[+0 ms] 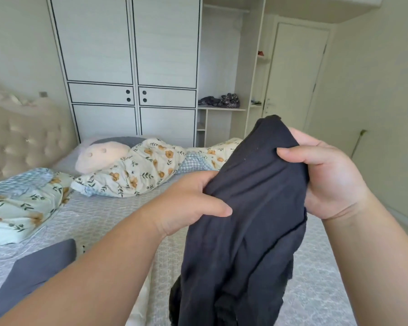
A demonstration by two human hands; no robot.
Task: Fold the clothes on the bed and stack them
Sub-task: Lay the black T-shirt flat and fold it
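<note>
Fabric fills the centre right of the frame: a dark garment point(245, 220) held up above the bed point(118, 222), its lower part hanging down towards the bottom edge. The left hand point(189, 203) has its grip pinching a fold of the cloth at mid-frame; the right hand point(325, 177) has its grip curled round the bunched upper end. It looks like the sorting-out step, before any fold. Next they would need to find an edge, shake it open and lay it flat. A grey folded piece point(33, 276) lies lower left.
</note>
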